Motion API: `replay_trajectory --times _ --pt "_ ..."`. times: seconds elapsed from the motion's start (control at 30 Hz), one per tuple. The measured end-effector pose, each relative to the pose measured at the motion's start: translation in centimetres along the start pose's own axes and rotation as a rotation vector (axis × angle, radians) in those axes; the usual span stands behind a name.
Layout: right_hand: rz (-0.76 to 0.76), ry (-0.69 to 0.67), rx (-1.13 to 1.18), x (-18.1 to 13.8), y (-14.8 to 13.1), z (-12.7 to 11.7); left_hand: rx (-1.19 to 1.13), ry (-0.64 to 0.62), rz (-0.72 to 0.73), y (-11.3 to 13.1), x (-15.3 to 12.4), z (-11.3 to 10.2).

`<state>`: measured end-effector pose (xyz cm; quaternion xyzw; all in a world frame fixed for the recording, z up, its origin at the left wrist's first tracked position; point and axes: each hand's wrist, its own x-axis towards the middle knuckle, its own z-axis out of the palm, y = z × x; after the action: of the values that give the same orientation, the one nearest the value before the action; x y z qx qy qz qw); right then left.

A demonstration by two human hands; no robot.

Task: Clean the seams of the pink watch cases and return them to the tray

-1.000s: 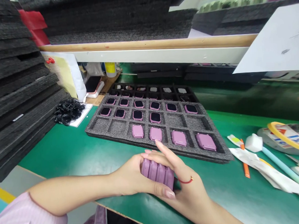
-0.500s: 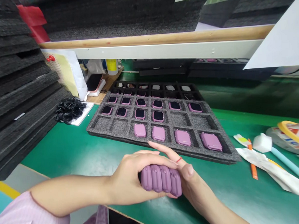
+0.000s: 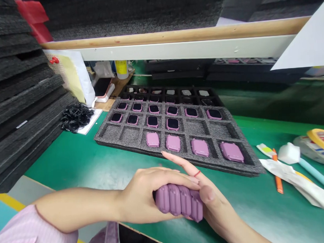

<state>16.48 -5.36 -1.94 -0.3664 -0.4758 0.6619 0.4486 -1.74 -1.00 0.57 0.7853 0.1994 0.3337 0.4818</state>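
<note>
My left hand [image 3: 143,194] is wrapped round a row of several purple watch cases [image 3: 174,199], held side by side over the bench. The rightmost case sits a little lower and tilted against the others. My right hand [image 3: 212,201] lies against that end of the row, its index finger stretched forward and its thumb raised beside the end case; its other fingers are mostly hidden behind the row. Beyond the hands lies a grey foam tray [image 3: 130,137]. Its front row holds purple watch cases [image 3: 200,147] lying back up; dark-screened watches [image 3: 173,124] fill several pockets behind.
Stacked black foam trays [image 3: 23,88] rise at the left, beside a pile of black rings [image 3: 77,116]. A shelf edge [image 3: 175,49] crosses above the tray. On the right lie an orange stick [image 3: 279,182], a white-headed blue tool [image 3: 289,153] and crumpled white tissue [image 3: 296,178].
Both hands and the held cases have shifted slightly right and down in view. The rightmost case now slants lower against its neighbours. The view itself has moved a little.
</note>
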Motion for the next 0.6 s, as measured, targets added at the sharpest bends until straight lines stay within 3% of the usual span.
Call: replay_trajectory --times 0.1,0.2,0.43,0.53,0.6 --pt "-0.061 -0.032 0.035 0.2 -0.5 0.4 -0.006 -0.007 0.049 -0.1 0.0 0.0" --pt "-0.09 -0.007 -0.072 0.4 -1.4 1.1 -0.023 -0.033 0.075 -0.3 0.1 0.1" --pt "-0.306 0.225 -0.431 0.1 -1.4 1.8 0.091 -0.016 0.153 -1.1 -0.4 0.3" --pt "-0.424 0.296 -0.581 -0.2 -1.1 1.5 0.081 0.003 0.107 -1.0 -0.5 0.3" --pt "-0.482 0.318 -0.649 -0.4 -1.0 1.2 -0.078 -0.016 -0.025 -0.6 -0.3 0.3"
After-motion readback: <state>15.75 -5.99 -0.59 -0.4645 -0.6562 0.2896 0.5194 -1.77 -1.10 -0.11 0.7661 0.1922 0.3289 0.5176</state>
